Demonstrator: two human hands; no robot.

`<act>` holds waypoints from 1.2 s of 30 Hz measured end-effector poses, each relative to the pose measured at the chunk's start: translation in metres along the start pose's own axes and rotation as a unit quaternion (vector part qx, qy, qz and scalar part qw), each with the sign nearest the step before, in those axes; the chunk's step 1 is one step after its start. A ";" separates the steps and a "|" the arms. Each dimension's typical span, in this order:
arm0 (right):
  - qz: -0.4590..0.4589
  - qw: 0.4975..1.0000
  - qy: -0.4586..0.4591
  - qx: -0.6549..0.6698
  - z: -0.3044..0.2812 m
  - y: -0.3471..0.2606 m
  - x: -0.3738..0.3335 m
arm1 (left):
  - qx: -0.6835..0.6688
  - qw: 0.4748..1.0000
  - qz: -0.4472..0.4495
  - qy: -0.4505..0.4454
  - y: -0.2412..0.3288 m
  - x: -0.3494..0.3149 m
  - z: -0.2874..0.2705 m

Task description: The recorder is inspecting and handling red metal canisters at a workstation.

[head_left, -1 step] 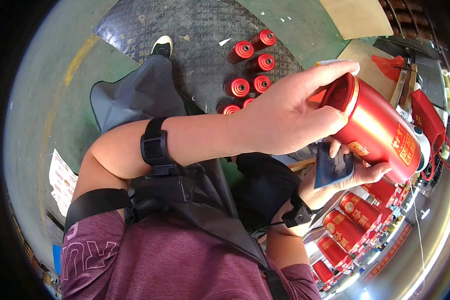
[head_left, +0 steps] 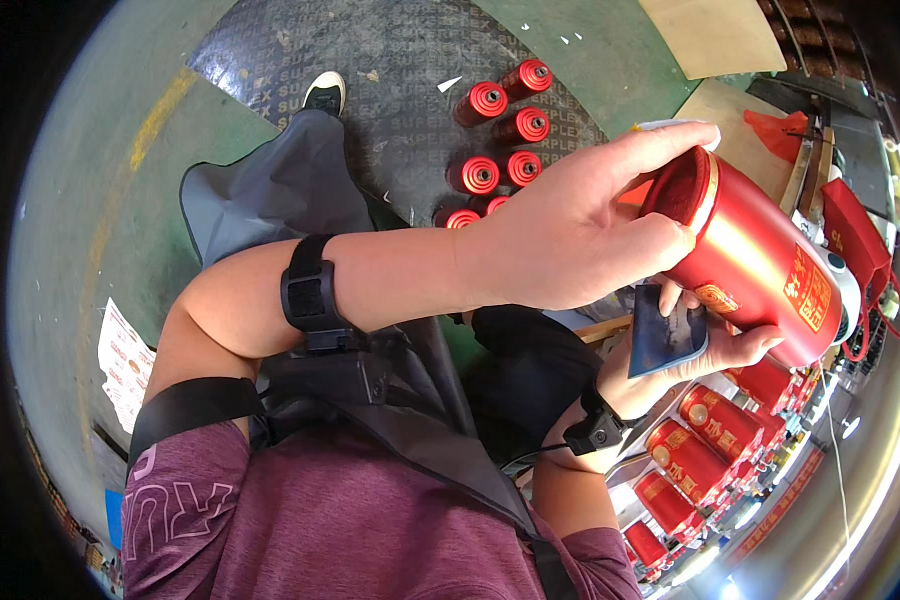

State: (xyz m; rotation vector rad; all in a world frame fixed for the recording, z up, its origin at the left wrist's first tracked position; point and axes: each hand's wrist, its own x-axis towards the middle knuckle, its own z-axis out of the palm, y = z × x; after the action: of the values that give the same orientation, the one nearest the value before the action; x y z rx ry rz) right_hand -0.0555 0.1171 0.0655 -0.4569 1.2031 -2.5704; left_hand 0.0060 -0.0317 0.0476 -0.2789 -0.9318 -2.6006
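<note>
A glossy red cylindrical canister (head_left: 745, 250) with gold markings and a gold band round its near end is held up, tilted, at the right. My left hand (head_left: 580, 225) is closed on that banded end, thumb on the near side and fingers stretched over the far rim. My right hand (head_left: 720, 345) supports the canister from below, its thumb along the lower side. Between its fingers sits a dark blue flat scraper-like piece (head_left: 667, 335), just under the canister. Parts of the right fingers are hidden behind the canister and the blue piece.
Several red cylinders with stepped round ends stand on a dark patterned floor mat (head_left: 390, 90). More red canisters (head_left: 688, 460) are lined up at the lower right. A red bag (head_left: 855, 235) hangs beyond the held canister. A pale board (head_left: 715, 40) lies at the upper right.
</note>
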 end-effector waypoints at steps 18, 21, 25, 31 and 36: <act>-0.005 0.990 0.134 -0.050 -0.002 -0.002 0.003 | 0.014 0.999 -0.025 0.019 0.006 0.002 -0.001; -0.001 0.989 0.128 -0.072 0.006 -0.004 0.001 | 0.009 1.000 -0.013 0.010 0.004 0.000 0.000; 0.002 0.990 0.137 -0.040 0.005 -0.003 0.003 | 0.000 1.000 -0.007 0.001 0.002 0.000 -0.001; -0.024 0.986 0.141 -0.086 0.005 -0.003 0.000 | 0.009 1.000 -0.002 -0.005 0.004 0.000 -0.001; -0.018 0.991 0.121 -0.062 0.007 -0.001 0.001 | 0.033 0.999 -0.001 0.020 0.003 0.003 -0.001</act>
State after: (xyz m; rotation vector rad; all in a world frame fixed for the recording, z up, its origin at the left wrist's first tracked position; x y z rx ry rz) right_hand -0.0543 0.1125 0.0704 -0.1965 1.4528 -2.6503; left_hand 0.0045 -0.0354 0.0494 -0.2077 -1.0008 -2.5622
